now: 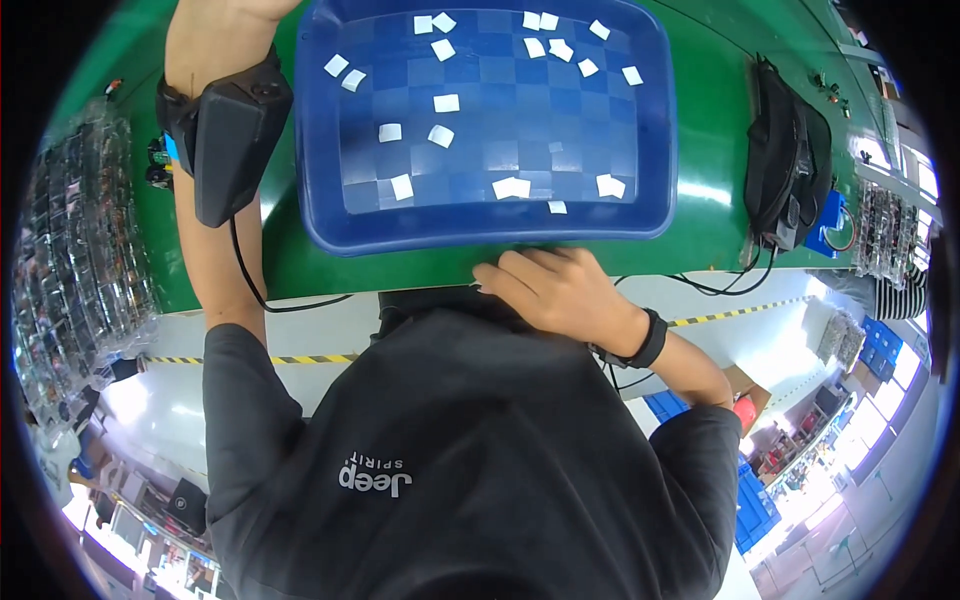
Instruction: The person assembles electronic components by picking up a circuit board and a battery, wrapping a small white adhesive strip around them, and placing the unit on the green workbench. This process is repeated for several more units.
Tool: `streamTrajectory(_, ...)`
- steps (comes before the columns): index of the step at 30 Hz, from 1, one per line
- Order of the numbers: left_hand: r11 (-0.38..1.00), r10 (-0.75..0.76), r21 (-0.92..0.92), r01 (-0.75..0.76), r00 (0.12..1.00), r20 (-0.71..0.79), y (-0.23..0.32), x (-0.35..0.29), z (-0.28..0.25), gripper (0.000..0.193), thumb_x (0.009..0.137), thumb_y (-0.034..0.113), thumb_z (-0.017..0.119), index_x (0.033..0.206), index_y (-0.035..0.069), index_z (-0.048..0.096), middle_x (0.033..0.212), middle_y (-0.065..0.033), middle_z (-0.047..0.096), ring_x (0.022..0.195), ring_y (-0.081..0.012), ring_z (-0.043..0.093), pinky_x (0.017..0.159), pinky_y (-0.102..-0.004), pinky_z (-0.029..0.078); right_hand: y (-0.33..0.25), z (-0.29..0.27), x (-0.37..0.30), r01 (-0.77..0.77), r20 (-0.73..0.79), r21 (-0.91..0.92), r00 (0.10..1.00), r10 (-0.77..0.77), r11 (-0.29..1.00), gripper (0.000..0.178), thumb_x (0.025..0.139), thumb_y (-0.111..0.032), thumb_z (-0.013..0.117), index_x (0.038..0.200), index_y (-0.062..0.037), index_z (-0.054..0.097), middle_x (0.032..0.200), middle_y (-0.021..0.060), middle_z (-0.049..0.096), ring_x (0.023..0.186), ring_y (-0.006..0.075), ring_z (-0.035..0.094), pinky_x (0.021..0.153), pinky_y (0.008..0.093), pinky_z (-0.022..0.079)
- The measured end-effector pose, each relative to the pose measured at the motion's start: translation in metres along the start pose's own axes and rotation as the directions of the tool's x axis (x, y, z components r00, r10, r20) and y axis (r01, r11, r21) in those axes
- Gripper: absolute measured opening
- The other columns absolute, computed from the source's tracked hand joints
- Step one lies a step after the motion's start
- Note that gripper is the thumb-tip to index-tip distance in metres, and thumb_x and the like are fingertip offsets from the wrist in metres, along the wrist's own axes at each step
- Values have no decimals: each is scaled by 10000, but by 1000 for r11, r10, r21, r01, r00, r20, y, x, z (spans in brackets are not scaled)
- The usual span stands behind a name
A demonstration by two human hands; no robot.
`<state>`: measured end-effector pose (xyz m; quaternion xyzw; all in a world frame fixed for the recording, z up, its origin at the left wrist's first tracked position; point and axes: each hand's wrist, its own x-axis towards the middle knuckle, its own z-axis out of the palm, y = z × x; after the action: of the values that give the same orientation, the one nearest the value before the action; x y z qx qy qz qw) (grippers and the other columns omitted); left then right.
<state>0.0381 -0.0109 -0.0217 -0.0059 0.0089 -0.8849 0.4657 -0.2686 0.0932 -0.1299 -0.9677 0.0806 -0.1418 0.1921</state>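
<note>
My left hand (250, 6) reaches to the far edge of the picture, left of a blue plastic tub; only its wrist end shows, and the fingers are out of view. At the table's near edge, just below the tub's near rim, my right hand (560, 293) rests with its fingers curled. Whether anything is inside its fingers is hidden. The blue tub (480, 226) lies on the green table. Small white square pieces (446, 103) are scattered over its floor, some overlapping; one piece (558, 208) is at the near wall.
A black device (240, 150) is strapped to my left forearm, its cable (250, 275) hanging. On the green tabletop (710, 130) a black bag (790, 150) lies to the right. Clear-wrapped stacks (85, 220) stand at the left. Cables (710, 290) run over the near edge.
</note>
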Motion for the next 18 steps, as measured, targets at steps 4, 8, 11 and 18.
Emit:
streamTrajectory(4,963,123,245,-110,992,-39,-2,-4,9,327,984,312,605,1140,24,609,876,-4,565,700,-79,531,542,-220,454,-2,-13,5,54,57,29,997,-56,998,221,803,-110,693,1011,-40,660,751,8,553,596,161,580,536,294,479)
streamTrajectory(8,732,306,647,-212,951,-34,-11,10,3,340,988,315,601,1164,23,596,876,-10,566,704,-82,540,542,-226,462,22,-70,28,15,-51,20,999,-14,1000,202,750,-87,678,950,-62,662,843,24,593,640,153,608,511,303,462)
streamTrajectory(11,449,432,860,-243,902,30,-15,5,5,351,990,316,598,1182,23,586,876,-14,567,706,-85,546,541,-231,468,51,-89,66,-98,-106,-55,990,92,994,186,750,-50,695,933,-58,665,835,47,642,644,208,625,532,329,482)
streamTrajectory(18,117,444,970,-215,884,142,-18,-4,19,360,1014,299,556,1230,13,588,948,-30,608,730,-76,565,603,-229,506,106,-132,96,-300,-14,-228,952,305,926,166,838,-42,691,1002,-45,664,842,87,657,660,187,616,542,301,468)
